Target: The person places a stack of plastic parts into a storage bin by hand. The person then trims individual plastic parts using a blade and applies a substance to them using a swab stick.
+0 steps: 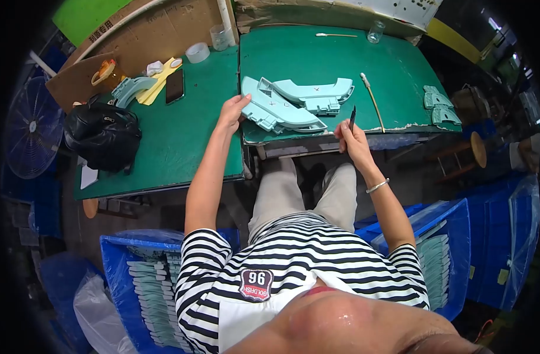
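Note:
My left hand grips the left end of a curved pale-green plastic part, its thumb on the upper face. Small pen marks show on that face. Behind it, and partly covered by it, lies a second pale-green plastic part with a red cross mark. In my right hand a black pen points upward, just right of the parts and near the table's front edge. To the right of the pen lies a long cotton swab.
On the green table are another swab, a glass jar and two pale-green pieces. Leftward sit a phone, tape roll and black bag. Blue crates of parts flank me.

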{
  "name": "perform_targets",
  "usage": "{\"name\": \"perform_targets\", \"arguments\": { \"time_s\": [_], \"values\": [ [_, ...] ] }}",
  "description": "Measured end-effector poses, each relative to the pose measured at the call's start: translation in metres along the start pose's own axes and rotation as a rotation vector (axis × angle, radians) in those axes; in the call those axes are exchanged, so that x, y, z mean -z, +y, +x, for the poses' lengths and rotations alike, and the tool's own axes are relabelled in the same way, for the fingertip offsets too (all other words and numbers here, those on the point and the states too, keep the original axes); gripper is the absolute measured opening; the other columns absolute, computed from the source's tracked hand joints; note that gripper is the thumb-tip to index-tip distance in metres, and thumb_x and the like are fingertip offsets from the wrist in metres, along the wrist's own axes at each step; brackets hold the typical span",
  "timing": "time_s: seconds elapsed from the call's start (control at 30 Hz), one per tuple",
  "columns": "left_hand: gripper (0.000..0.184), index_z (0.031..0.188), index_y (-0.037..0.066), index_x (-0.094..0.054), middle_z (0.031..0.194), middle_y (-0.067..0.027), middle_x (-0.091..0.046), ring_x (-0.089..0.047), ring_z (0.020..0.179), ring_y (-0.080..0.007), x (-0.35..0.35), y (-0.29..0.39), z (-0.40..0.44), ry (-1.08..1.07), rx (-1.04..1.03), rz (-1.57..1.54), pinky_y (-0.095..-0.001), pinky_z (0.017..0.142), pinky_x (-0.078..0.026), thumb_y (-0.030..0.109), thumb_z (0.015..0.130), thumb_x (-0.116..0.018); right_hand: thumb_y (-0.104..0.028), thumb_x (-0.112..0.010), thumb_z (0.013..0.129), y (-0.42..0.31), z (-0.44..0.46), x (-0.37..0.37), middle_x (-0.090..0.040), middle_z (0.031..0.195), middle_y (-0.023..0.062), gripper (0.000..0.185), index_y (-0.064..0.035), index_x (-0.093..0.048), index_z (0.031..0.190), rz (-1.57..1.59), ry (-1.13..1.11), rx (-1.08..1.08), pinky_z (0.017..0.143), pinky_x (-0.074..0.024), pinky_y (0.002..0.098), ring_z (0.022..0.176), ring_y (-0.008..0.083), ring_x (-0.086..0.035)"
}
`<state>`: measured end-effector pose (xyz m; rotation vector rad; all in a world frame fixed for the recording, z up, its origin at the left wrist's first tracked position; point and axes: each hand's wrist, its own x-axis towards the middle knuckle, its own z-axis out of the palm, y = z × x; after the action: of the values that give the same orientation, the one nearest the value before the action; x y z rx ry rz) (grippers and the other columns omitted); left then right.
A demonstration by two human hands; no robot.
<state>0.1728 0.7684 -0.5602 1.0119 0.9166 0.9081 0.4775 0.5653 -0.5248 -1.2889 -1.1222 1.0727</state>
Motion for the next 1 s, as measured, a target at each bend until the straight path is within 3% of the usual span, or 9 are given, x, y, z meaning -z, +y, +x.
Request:
{"name": "perform_targets", "arguments": {
  "time_s": [0.13, 0.37, 0.47, 0.57, 0.6, 0.8, 0.9, 0.97, 1.0],
  "values": [
    [0.044, 0.127, -0.002, -0.048, 0.112, -0.0071, -0.063, -0.063, 0.098, -0.0134, 0.008, 0.019, -0.041, -0.142, -0.284, -0.166, -0.0271, 0.087, -0.051, 0.02, 0.092, -0.062, -0.025, -0.053, 0.098, -0.011, -0.005, -0.012, -0.045, 0.067, -0.0074, 0.024, -0.0042, -0.062, 0.091, -0.092, -0.004, 0.091, 0.05, -0.0284, 0.0207, 0.057, 0.0018, -0.037],
    [0.046, 0.129, -0.003, -0.05, 0.113, -0.008, -0.064, -0.063, 0.099, -0.0135, -0.049, 0.045, -0.085, -0.346, -0.253, -0.245, -0.0271, 0.087, -0.051, 0.016, 0.09, -0.065, -0.024, -0.064, 0.091, -0.033, 0.006, -0.059, -0.046, 0.067, -0.0082, 0.026, -0.0003, -0.065, 0.102, -0.026, -0.229, 0.093, 0.053, -0.0284, 0.0213, 0.061, 0.0017, -0.037],
    [0.051, 0.132, -0.001, -0.048, 0.119, -0.0084, -0.06, -0.06, 0.105, -0.0152, -0.061, 0.038, -0.082, -0.354, -0.197, -0.25, -0.029, 0.091, -0.049, 0.019, 0.089, -0.066, -0.024, -0.064, 0.091, -0.027, 0.009, -0.057, -0.043, 0.067, -0.0098, 0.022, -0.0034, -0.06, 0.087, 0.116, -0.351, 0.053, 0.053, -0.0259, 0.0211, 0.06, 0.0014, -0.034],
    [0.059, 0.136, 0.001, -0.045, 0.128, -0.0089, -0.053, -0.053, 0.117, -0.0187, -0.072, 0.037, -0.084, -0.148, -0.491, 0.301, -0.0354, 0.099, -0.044, 0.027, 0.088, -0.068, -0.023, -0.064, 0.091, -0.029, 0.0, -0.037, -0.042, 0.067, -0.0106, 0.021, -0.0062, -0.057, 0.081, 0.201, -0.341, -0.024, 0.052, -0.026, 0.0206, 0.06, 0.0007, -0.034],
    [0.066, 0.139, 0.006, -0.044, 0.135, -0.0104, -0.047, -0.045, 0.126, -0.0246, -0.082, 0.042, -0.093, -0.147, -0.648, 0.281, -0.0416, 0.104, -0.039, 0.031, 0.084, -0.071, -0.023, -0.064, 0.091, -0.031, -0.004, -0.028, -0.042, 0.067, -0.0108, 0.021, -0.0071, -0.056, 0.08, 0.239, -0.332, -0.059, 0.052, -0.0262, 0.0205, 0.06, 0.0005, -0.034],
    [0.059, 0.129, 0.012, -0.054, 0.122, -0.011, -0.058, -0.055, 0.119, -0.0231, -0.153, 0.09, -0.136, -0.567, -1.185, 1.57, -0.0435, 0.099, -0.043, 0.019, 0.075, -0.077, -0.022, -0.064, 0.09, -0.043, -0.015, 0.011, -0.048, 0.066, -0.0117, 0.013, -0.0112, -0.059, 0.084, 0.426, -0.392, -0.331, 0.047, -0.0269, 0.0157, 0.054, -0.0031, -0.039],
    [0.053, 0.124, 0.011, -0.058, 0.107, -0.0088, -0.066, -0.063, 0.103, -0.0213, -0.149, 0.086, -0.117, -0.631, -1.009, 1.109, -0.0386, 0.091, -0.048, 0.012, 0.075, -0.076, -0.029, -0.05, 0.097, -0.037, -0.019, 0.01, -0.05, 0.074, -0.0057, 0.025, -0.0051, -0.059, 0.099, 0.679, -0.364, -0.293, 0.045, -0.0281, 0.0156, 0.053, -0.0013, -0.038],
    [0.035, 0.116, 0.003, -0.058, 0.101, -0.0048, -0.067, -0.064, 0.091, -0.0145, -0.152, 0.085, -0.129, -0.394, -0.324, 0.522, -0.028, 0.081, -0.051, 0.013, 0.085, -0.071, -0.038, -0.034, 0.104, -0.041, -0.021, 0.022, -0.043, 0.073, -0.0026, 0.042, -0.0019, -0.053, 0.116, 0.943, -0.418, -0.185, 0.042, -0.0251, 0.0166, 0.049, 0.0011, -0.03],
    [0.034, 0.115, 0.002, -0.059, 0.102, -0.0047, -0.067, -0.063, 0.091, -0.0135, -0.15, 0.079, -0.124, -0.349, -0.235, 0.302, -0.0282, 0.081, -0.051, 0.016, 0.087, -0.07, -0.042, -0.026, 0.104, -0.036, -0.022, 0.026, -0.038, 0.07, -0.0023, 0.046, -0.0051, -0.046, 0.124, 0.944, -0.316, -0.131, 0.041, -0.0223, 0.0168, 0.047, 0.0022, -0.026]
  ]
}}
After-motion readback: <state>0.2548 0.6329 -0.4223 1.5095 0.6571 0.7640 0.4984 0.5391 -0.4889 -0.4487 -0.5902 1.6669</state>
